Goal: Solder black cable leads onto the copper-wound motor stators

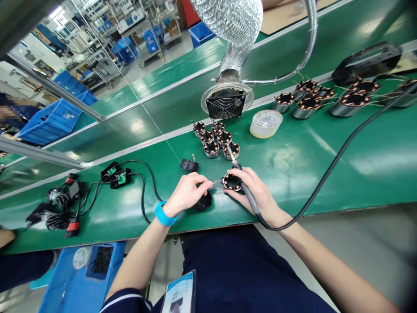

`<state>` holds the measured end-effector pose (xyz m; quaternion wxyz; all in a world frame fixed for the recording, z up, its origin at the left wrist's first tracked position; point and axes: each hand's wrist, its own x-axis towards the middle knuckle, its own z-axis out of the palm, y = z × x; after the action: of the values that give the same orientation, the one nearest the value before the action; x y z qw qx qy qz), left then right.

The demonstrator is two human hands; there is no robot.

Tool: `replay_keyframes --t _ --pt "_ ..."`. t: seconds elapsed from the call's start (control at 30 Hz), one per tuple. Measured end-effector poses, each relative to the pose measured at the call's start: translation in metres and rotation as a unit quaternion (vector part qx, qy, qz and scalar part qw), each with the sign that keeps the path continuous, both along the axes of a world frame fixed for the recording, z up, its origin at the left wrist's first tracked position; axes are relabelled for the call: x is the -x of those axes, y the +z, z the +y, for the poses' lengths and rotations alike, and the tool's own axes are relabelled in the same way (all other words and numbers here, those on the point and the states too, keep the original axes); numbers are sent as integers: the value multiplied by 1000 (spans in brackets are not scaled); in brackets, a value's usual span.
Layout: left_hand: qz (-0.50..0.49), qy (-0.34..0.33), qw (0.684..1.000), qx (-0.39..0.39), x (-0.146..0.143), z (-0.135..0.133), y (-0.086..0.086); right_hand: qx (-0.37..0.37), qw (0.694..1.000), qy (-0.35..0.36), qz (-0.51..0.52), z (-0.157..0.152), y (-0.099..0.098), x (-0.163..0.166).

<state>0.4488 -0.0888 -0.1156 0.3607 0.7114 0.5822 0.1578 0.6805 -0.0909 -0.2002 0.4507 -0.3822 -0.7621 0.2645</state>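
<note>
My left hand, a blue band on its wrist, pinches thin wire leads between thumb and fingertips. These run to a small motor stator with copper windings, held by the fingers of my right hand. Across that same hand lies a soldering iron, its metal tip pointing up and away, over a stator in the group behind. Just beneath my left hand is a round black part, partly covered. A black plastic piece with wire ends sticking up rests beyond the left hand.
Several small stators stand behind my hands, near a round tub. A fan-fronted fume duct hangs above. Larger stators sit right. The iron's black cable arcs rightward. Left are open black boxes and bundled cables.
</note>
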Motion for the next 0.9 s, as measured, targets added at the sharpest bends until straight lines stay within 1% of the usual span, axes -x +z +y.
replay_keyframes --t 0.1,0.17,0.27,0.33,0.37,0.47,0.53,0.63,0.77,0.9 --pt "-44 11 999 28 1 8 6 -5 1000 -20 8 -1 -6 -6" --pt "-68 24 997 9 -3 16 10 -10 1000 -21 14 -1 -7 -8" --pt "-28 21 998 -45 -18 29 13 -11 999 -21 25 -1 -3 -9" --pt "16 -10 999 -46 -31 38 10 -12 999 -25 34 -1 0 -9" --pt "32 -31 999 -25 -37 43 9 -13 999 -26 38 -1 1 -9" --pt "45 -77 993 74 -47 56 6 -21 998 -27 44 -1 3 -9" --pt "30 -99 986 131 -48 64 6 -23 998 -26 45 -1 3 -9" --pt "-4 -135 972 194 -40 73 9 -17 998 -25 45 -1 1 -10" --pt "-41 -175 956 234 -28 75 10 -7 998 -25 49 -1 -1 -10" --pt "-75 -170 949 255 -24 72 7 -10 998 -30 45 -1 -1 -9"
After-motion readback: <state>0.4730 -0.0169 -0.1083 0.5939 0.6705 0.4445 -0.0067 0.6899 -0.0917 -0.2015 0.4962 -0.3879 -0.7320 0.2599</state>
